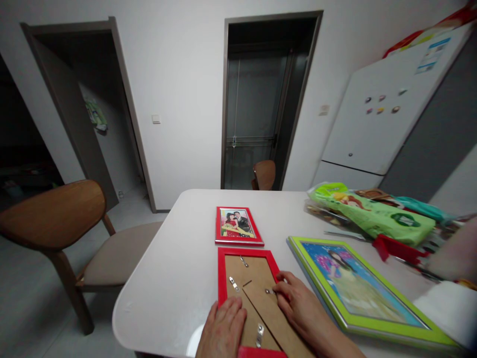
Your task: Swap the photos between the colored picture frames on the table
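Observation:
A red picture frame (221,273) lies face down at the table's near edge, its brown backing board (257,271) showing. Small metal clips (233,283) are set around the board, and a slanted stand leg is cut into it. My left hand (225,325) rests over the frame's left side, fingers stretched flat on the board. At the right edge, my right hand (294,298) has its fingers bent and pressed together around the rim, by another metal clip (269,291). Just beyond lies a smaller red frame (238,226), face up, with a picture of a couple.
To the right lies a big green frame (357,288) with a picture of a figure in a pale dress. Behind it are a green wipes pack (372,211), a red object (398,248) and clutter. A wooden chair (55,214) stands left of the white table (160,278).

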A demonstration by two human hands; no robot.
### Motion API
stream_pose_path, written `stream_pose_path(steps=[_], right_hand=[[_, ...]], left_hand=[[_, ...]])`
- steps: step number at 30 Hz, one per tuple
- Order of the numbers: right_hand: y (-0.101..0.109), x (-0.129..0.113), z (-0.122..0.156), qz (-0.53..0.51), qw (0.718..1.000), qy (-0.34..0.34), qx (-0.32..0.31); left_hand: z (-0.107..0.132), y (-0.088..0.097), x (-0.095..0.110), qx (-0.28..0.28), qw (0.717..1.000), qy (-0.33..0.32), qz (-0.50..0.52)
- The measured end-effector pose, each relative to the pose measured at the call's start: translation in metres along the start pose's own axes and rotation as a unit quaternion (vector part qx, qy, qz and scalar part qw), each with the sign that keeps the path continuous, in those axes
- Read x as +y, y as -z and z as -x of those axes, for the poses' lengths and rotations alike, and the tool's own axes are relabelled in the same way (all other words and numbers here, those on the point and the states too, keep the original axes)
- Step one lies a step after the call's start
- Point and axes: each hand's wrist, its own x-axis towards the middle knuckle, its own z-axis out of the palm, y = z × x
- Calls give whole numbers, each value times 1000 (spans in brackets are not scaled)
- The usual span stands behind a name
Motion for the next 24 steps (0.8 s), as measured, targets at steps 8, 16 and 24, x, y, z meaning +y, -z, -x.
stream_pose_path(steps=[8, 16, 24], right_hand=[[5, -1, 14, -4, 1000, 4, 2], [4, -34, 46, -40, 977, 178, -107], [6, -34, 40, -26, 968, 207, -138]], left_hand=[[-1, 8, 9, -31, 998, 23, 50], [0, 11, 19, -31, 996, 57, 56], [-1, 9, 11, -32, 999, 24, 38]])
